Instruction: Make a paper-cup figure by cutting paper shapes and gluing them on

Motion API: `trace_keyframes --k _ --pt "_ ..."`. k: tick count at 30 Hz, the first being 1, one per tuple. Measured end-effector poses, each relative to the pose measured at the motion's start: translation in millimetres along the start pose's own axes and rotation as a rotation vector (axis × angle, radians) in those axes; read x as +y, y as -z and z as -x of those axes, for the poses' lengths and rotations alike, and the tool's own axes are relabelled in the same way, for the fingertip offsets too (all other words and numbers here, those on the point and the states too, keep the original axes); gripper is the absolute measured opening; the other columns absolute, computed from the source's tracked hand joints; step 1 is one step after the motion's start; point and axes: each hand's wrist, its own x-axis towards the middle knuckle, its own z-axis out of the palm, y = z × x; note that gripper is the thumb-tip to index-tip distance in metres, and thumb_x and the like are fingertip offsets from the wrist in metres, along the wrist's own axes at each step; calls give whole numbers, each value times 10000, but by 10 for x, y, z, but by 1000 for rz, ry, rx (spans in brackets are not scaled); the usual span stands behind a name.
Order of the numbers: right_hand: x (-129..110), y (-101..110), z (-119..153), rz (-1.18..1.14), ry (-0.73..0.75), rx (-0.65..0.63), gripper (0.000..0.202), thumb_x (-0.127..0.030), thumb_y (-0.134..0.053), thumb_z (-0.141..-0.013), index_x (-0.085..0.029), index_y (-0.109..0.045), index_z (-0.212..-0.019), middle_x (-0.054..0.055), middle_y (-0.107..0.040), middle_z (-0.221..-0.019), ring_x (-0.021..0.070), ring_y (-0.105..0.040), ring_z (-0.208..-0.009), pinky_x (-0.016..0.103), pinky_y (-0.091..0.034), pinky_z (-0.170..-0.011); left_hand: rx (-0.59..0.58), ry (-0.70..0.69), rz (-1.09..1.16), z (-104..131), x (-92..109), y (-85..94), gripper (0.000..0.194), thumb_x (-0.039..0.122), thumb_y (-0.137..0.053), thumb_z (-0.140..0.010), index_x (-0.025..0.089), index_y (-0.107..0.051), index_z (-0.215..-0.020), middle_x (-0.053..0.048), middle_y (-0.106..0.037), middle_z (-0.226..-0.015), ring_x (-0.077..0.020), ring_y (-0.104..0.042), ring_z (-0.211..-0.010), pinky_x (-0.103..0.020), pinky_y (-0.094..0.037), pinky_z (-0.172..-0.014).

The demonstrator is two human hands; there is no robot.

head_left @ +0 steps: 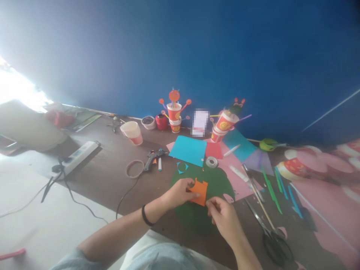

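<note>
An orange piece of paper (200, 192) with a notched top edge is pinched between the thumb and fingers of my left hand (180, 193). Close to its lower right corner, my right hand (222, 213) has its fingers curled together; whether they grip the corner or anything else is too small to make out. Both hands are over a dark green sheet (221, 180). Just behind them lie a cyan sheet (188, 150), a cyan scrap with a round hole (179, 165) and a roll of tape (212, 162).
A glue gun (150, 159) with its cord lies left of the sheets. Decorated cups (176, 112) (225, 122) stand along the blue wall. Black-handled scissors (277, 243), a wooden stick (260, 198) and green strips (272, 191) lie right. A power strip (80, 153) is far left.
</note>
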Motion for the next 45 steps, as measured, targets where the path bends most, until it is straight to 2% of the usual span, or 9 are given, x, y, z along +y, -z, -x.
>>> trace_keyframes --k 4,11,15,20,27,32,37,41,45 --pt "20 -3 -87 173 63 80 283 -397 -471 -841 -202 -571 -663 12 -617 -549 162 -574 -487 242 -417 -475 20 8 -81 26 -146 148 506 286 -609 -710 122 -481 -1172 22 -564 -703 -117 -542 -617 -217 -415 -561" --pt "-30 184 -206 479 169 253 218 -369 -457 -860 -214 -598 -797 43 -696 -724 198 -661 -657 267 -466 -587 20 -177 -262 35 -189 196 600 143 -469 -734 146 -353 -1323 34 -572 -648 -127 -561 -600 -220 -410 -578" --pt "-99 320 -443 699 283 353 211 -324 -453 -858 -195 -610 -913 39 -661 -736 187 -645 -659 263 -462 -586 28 -201 -410 50 -121 168 519 148 -490 -713 159 -492 -1232 -31 -649 -777 -169 -612 -705 -244 -436 -627" --pt "-149 411 -895 807 336 385 317 -252 -492 -825 -162 -590 -1112 112 -597 -970 249 -592 -886 344 -462 -725 8 -184 -398 98 -86 61 434 108 -477 -696 151 -598 -1110 -83 -680 -983 -186 -634 -827 -265 -468 -734" --pt "-138 396 -1202 838 408 340 203 -171 -573 -774 -183 -672 -952 98 -553 -936 247 -562 -868 357 -458 -753 -16 -120 -397 196 -55 -102 442 180 -494 -743 147 -564 -1178 -57 -685 -858 -161 -629 -732 -239 -470 -666" --pt "-197 474 -910 782 456 398 253 -314 -535 -842 -194 -646 -1035 79 -552 -916 219 -563 -845 324 -458 -735 -133 -106 -599 252 39 -66 431 290 -509 -780 182 -534 -1197 -61 -692 -807 -218 -655 -732 -267 -471 -627" --pt "-114 467 -330 640 477 381 292 -394 -470 -890 -191 -628 -1027 55 -605 -844 167 -587 -704 272 -462 -644 -81 -79 -931 355 35 -2 476 420 -477 -833 209 -481 -1259 -95 -670 -785 -283 -645 -705 -367 -487 -624" --pt "-10 383 0 628 431 314 269 -383 -452 -906 -210 -611 -1036 53 -625 -824 167 -596 -664 275 -466 -623 -83 -250 -936 407 14 42 295 267 -413 -884 225 -563 -1135 -72 -628 -935 -227 -597 -865 -321 -486 -720" --pt "8 224 133 681 453 218 241 -310 -436 -918 -210 -593 -1071 78 -624 -887 204 -611 -785 296 -468 -676 -125 -463 -918 423 16 30 286 210 -386 -894 173 -557 -1119 -81 -578 -1051 -201 -520 -940 -306 -454 -820"
